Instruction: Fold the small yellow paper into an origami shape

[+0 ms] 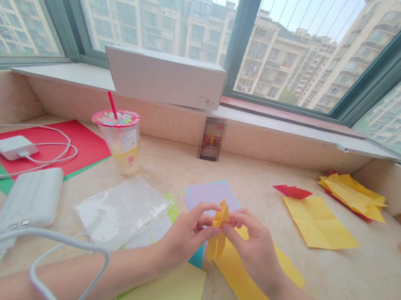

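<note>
A small folded yellow paper piece (217,245) hangs upright between my two hands, near the centre of the view. My left hand (193,228) pinches it from the left with thumb and fingers. On its other side, my right hand (255,246) grips its right edge, also thumb against fingers. Below them lies a long yellow paper sheet (249,291), partly under my right hand and forearm. A purple paper (213,197) shows just behind my left hand, and a pale yellow sheet (168,298) lies in front.
At left are a lidded cup (121,142), red paper (81,145), a white power bank (33,196) with cables, and a clear plastic sleeve (121,208). At right, a creased yellow square (319,223), a red folded piece (292,191) and stacked yellow papers (354,193). A white box (166,80) stands behind.
</note>
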Available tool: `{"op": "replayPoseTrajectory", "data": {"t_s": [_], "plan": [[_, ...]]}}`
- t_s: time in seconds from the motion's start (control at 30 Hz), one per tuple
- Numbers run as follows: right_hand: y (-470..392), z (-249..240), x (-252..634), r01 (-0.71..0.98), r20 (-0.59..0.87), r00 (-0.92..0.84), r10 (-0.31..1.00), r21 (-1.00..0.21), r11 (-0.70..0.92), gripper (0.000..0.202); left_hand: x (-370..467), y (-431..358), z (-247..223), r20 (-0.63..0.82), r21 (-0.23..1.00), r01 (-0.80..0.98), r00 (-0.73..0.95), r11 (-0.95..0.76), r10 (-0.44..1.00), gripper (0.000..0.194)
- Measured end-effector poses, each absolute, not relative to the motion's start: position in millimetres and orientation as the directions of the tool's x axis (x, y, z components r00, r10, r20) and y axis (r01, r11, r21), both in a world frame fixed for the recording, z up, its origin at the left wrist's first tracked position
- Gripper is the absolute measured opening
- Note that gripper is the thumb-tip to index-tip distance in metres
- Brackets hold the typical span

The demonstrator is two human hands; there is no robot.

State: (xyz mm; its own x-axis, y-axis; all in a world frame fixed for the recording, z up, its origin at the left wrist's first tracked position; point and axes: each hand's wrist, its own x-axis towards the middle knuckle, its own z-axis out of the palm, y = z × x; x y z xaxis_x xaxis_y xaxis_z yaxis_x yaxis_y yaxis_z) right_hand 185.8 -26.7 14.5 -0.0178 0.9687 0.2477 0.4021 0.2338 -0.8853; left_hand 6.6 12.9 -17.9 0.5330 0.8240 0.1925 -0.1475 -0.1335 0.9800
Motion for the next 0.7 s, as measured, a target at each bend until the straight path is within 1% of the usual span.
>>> {"op": "replayPoseTrajectory", "data": {"t_s": [0.1,0.13,0.23,0.4,0.53,0.63,0.7], "plan": [[-25.9,12.9,185.9,0.404,0.221,0.038,0.975,-0.895,0.187,0.009,6.9,12.2,-16.2,0.208,0.978,-0.114,0.508,-0.174,0.836,0.02],[-25.5,12.0,186.2,0.397,0.211,0.042,0.977,-0.901,0.177,0.008,6.5,11.9,-14.4,0.211,0.977,-0.087,0.498,-0.194,0.841,0.018],[-24.9,10.0,186.3,0.355,0.181,0.019,0.983,-0.921,0.163,0.009,4.7,11.3,-7.9,0.212,0.974,-0.038,0.497,-0.223,0.841,0.023],[-27.2,10.0,182.5,0.217,0.098,0.017,0.995,-0.972,0.092,0.012,3.7,11.2,-4.6,0.173,0.979,0.009,0.482,-0.202,0.859,0.029],[-26.1,6.5,181.2,0.129,0.081,0.041,0.996,-0.989,0.075,0.016,5.2,11.4,-6.4,0.138,0.99,-0.034,0.478,-0.139,0.867,0.027],[-23.5,1.7,182.6,0.125,0.092,0.068,0.993,-0.989,0.083,0.022,5.6,12.0,-6.2,0.102,0.994,-0.075,0.501,-0.075,0.859,0.027],[-22.2,-0.5,183.5,0.129,0.083,0.073,0.994,-0.989,0.073,0.031,5.1,12.5,-5.8,0.091,0.995,-0.074,0.51,-0.061,0.855,0.03]]}}
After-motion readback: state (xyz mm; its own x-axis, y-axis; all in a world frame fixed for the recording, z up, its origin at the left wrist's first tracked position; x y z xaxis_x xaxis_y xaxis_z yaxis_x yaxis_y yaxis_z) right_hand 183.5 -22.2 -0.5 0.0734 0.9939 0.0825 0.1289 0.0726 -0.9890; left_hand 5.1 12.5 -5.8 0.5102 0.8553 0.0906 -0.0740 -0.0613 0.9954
